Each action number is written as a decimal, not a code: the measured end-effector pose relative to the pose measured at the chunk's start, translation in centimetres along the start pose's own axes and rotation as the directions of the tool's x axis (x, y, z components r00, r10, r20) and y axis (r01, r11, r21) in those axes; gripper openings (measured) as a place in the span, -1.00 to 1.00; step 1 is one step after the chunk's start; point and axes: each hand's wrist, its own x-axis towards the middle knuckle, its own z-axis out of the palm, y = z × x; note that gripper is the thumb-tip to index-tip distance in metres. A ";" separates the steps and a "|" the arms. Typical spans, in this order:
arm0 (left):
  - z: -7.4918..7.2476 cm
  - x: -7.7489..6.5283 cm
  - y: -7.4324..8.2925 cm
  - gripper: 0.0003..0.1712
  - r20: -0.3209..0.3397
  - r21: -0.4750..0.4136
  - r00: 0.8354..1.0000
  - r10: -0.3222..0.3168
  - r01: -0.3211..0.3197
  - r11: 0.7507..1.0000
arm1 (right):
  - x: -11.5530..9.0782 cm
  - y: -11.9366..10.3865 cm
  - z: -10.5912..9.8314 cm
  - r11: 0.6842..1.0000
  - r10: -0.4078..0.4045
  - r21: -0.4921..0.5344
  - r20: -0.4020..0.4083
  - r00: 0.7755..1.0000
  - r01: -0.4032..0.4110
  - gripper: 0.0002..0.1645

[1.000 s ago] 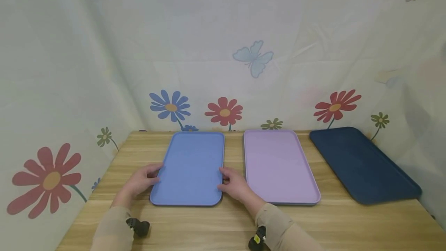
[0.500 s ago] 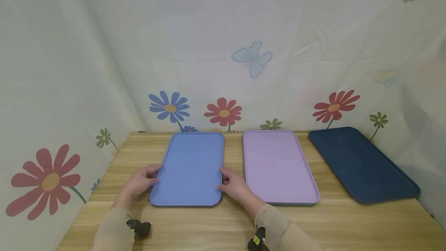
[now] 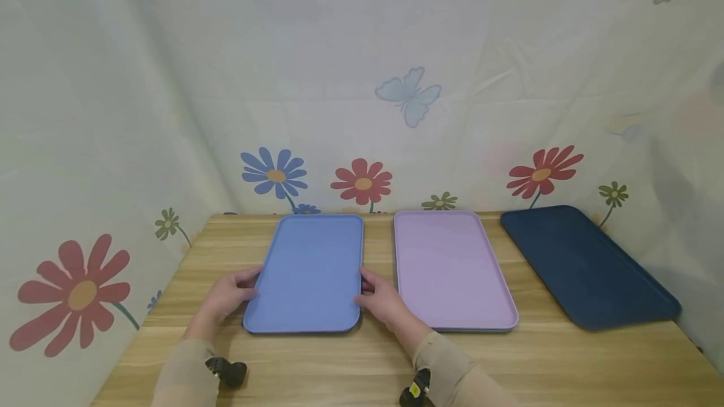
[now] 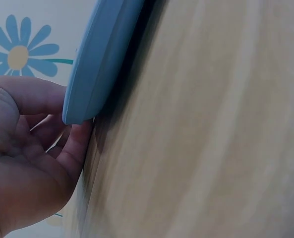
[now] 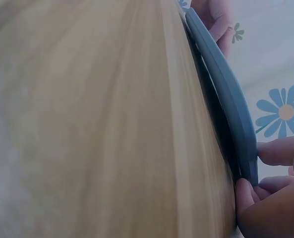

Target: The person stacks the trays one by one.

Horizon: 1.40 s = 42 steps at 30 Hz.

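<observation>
In the head view, we see the blue tray [image 3: 308, 275] left of lower centre, its side edges pinched by the left hand [image 3: 229, 293] and the right hand [image 3: 382, 298]. A lilac tray [image 3: 452, 269] lies right of centre, a navy tray [image 3: 588, 269] at lower right.

Both forearms [image 3: 186, 369] reach forward, left hand [image 3: 229, 292] and right hand [image 3: 384, 299] facing each other, fingers [image 4: 78, 148] bent in a pinch.
</observation>
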 end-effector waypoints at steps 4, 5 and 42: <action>0.1 0.0 -0.1 -0.35 0.001 -0.004 1.000 -0.002 0.002 1.000 | 0.0 0.0 0.0 1.000 0.020 0.024 0.000 1.000 -0.020 -0.19; 0.1 0.0 0.0 -0.35 0.000 -0.005 1.000 -0.001 0.001 1.000 | 0.0 -0.1 0.0 0.999 0.024 0.030 -0.001 1.000 -0.024 -0.19; 0.8 -1.3 1.4 -0.35 0.034 -0.467 0.991 -0.126 0.127 0.875 | -0.4 -1.1 -1.5 0.986 0.046 0.162 -0.108 0.993 -0.028 -0.33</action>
